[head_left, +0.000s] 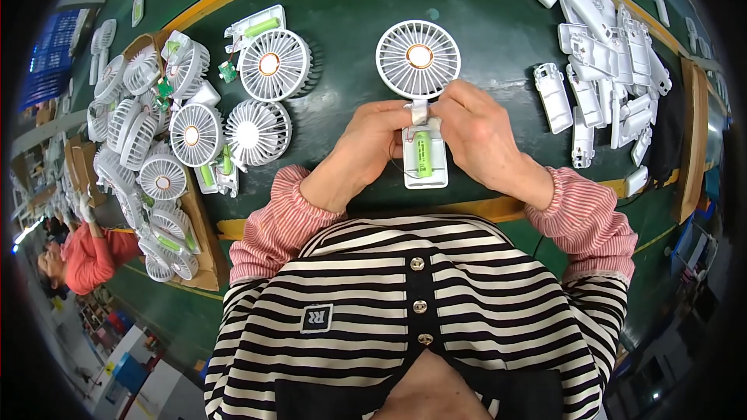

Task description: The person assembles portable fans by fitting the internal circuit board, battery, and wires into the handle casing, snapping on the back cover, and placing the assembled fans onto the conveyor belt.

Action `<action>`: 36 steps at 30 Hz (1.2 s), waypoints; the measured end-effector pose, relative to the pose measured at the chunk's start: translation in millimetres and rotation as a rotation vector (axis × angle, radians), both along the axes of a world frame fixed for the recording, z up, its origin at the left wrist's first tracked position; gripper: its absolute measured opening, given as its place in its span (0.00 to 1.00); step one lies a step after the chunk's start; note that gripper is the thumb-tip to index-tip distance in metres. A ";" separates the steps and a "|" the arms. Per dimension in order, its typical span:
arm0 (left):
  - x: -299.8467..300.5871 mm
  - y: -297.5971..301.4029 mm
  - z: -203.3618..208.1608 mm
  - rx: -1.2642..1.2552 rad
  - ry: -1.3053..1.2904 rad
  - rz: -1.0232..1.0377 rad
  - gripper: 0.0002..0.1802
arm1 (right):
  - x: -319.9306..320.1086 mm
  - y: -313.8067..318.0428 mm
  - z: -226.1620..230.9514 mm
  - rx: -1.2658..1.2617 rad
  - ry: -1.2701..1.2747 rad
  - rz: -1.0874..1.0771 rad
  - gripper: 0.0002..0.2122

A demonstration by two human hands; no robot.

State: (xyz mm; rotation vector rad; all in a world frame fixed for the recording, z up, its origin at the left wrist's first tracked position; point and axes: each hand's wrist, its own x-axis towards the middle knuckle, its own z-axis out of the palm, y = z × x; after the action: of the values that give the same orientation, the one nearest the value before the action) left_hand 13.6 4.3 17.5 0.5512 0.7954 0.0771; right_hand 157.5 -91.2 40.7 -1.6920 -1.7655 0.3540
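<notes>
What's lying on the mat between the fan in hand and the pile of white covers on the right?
Head view: one loose white cover lies there on the green mat, apart from the fan and just left of the pile of covers.

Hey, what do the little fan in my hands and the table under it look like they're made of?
Fan: likely white moulded plastic, smooth and slightly glossy, thin uniform grille ribs; coppery, metallic-looking centre disc. Table: dark green, matte, probably a rubber or vinyl mat, judging by its dull even surface.
</notes>
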 end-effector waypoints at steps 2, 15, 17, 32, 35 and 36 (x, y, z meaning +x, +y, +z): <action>1.6 0.5 1.1 0.030 -0.001 -0.036 0.09 | 1.2 0.0 0.7 -0.037 0.032 -0.002 0.09; 19.6 0.0 4.1 0.111 -0.027 0.404 0.06 | -35.1 8.6 -9.7 0.224 -0.112 -0.158 0.21; 18.7 -1.4 2.0 0.132 -0.022 0.435 0.06 | -37.2 17.1 -19.9 0.311 -0.189 -0.219 0.20; 15.9 0.8 1.6 0.216 -0.136 0.355 0.15 | -7.0 -0.6 -20.1 0.152 0.468 -0.347 0.15; 9.7 0.7 -2.6 0.263 -0.124 0.327 0.13 | -12.2 -3.4 -29.0 -0.047 0.905 -0.322 0.17; 10.8 -1.2 -0.7 0.255 -0.093 0.313 0.12 | -10.3 -6.3 -25.6 -0.103 0.941 -0.317 0.17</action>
State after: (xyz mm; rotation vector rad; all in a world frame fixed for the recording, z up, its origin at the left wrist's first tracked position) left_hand 24.4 3.1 16.9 0.6546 0.7803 0.4952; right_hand 147.2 -97.5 15.1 -1.4613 -0.7913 0.9196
